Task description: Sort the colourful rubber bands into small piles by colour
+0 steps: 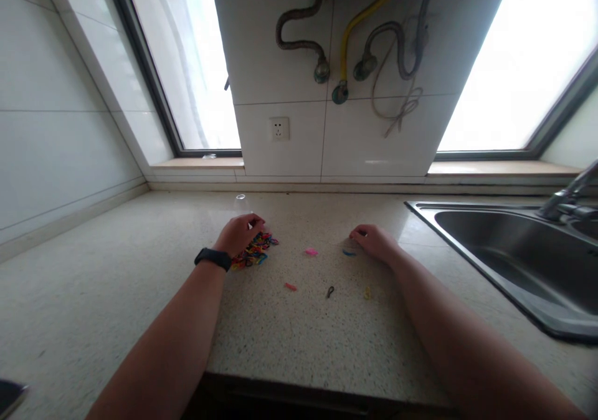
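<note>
My left hand (240,233), with a black band on its wrist, is over a pile of small multicoloured elastic bands (252,253). Its fingers are bent together in a pinch; what is between them is too small to make out. To the right, my right hand (374,242) rests on the counter with fingertips pinched, just above a small blue band (349,253). Whether it holds anything is hidden. Between the hands lies a pink bundle (311,252). Nearer me are a coral piece (290,286), a black looped band (330,291) and a yellow band (367,292), set apart.
A speckled stone counter (299,345) runs beneath everything. Behind my left hand stands a clear plastic cup (240,198). At the right is a steel sink (504,252) with a faucet (567,192). A dark object (10,398) shows at the lower left edge.
</note>
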A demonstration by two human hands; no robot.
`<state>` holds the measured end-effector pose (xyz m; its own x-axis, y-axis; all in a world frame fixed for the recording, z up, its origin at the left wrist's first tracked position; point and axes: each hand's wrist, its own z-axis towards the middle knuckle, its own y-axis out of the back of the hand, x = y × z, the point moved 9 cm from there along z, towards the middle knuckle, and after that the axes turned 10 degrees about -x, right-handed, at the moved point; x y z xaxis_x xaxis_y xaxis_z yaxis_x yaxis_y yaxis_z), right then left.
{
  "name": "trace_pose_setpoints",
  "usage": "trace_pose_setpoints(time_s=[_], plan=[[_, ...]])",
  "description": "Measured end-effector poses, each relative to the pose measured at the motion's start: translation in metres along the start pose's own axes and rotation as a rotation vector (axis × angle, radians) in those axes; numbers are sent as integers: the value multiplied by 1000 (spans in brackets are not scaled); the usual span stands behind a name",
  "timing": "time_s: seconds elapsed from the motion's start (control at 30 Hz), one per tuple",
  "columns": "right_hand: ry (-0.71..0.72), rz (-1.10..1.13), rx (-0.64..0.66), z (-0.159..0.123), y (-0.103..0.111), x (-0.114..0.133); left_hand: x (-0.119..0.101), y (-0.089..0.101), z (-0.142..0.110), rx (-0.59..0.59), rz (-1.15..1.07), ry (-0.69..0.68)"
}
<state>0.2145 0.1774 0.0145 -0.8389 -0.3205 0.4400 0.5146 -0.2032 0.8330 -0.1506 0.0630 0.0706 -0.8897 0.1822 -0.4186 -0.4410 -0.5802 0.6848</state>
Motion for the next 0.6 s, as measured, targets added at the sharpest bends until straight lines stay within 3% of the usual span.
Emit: trace_pose_setpoints(time_s=[0.17, 0.33, 0.47, 0.6], plan=[[17, 5, -5, -5, 3, 9, -1, 2, 0, -33, 13, 7], [54, 98, -97, -12, 18, 30, 0, 2, -1, -42, 11, 12], [122, 233, -87, -21, 29, 74, 1, 1, -1, -50, 10, 16], [308, 210, 37, -39, 27, 144, -1, 1, -1, -45, 11, 14]])
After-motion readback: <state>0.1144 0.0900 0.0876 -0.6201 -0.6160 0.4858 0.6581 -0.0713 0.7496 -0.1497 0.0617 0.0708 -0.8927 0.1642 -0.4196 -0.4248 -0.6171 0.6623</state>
